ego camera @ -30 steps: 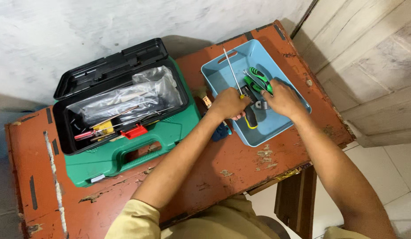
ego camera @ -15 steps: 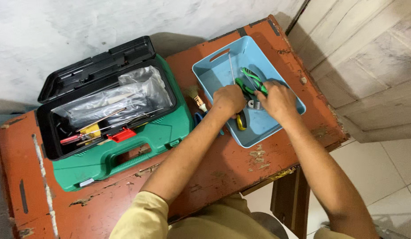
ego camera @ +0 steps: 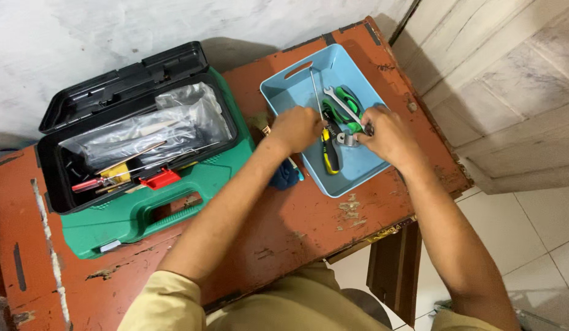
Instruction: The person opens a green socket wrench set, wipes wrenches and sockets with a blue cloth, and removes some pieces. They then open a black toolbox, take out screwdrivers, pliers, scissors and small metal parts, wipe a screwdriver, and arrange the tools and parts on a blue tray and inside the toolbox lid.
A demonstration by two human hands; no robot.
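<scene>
A light blue tray (ego camera: 352,168) stands at the back right of a worn red table (ego camera: 297,220). In it lie a screwdriver (ego camera: 329,153) with a black and yellow handle, green-handled pliers (ego camera: 347,98), a silver wrench (ego camera: 336,101) and a small metal ring (ego camera: 347,140). My left hand (ego camera: 295,129) is over the tray's left side, its curled fingertips at the screwdriver's shaft; whether it grips the shaft is unclear. Over the tray's right side, my right hand (ego camera: 387,136) pinches the wrench's near end, right beside the pliers.
An open green toolbox (ego camera: 143,208) with a black lid (ego camera: 122,83) sits at the left, holding a clear plastic bag (ego camera: 143,132), a red screwdriver (ego camera: 88,182) and other tools. A small brush (ego camera: 260,122) and a blue object (ego camera: 284,175) lie between toolbox and tray. Tiled floor is at the right.
My left hand has slid left off the screwdriver's handle, which now lies uncovered in the tray. My right hand stays at the wrench and pliers. The view has shifted slightly.
</scene>
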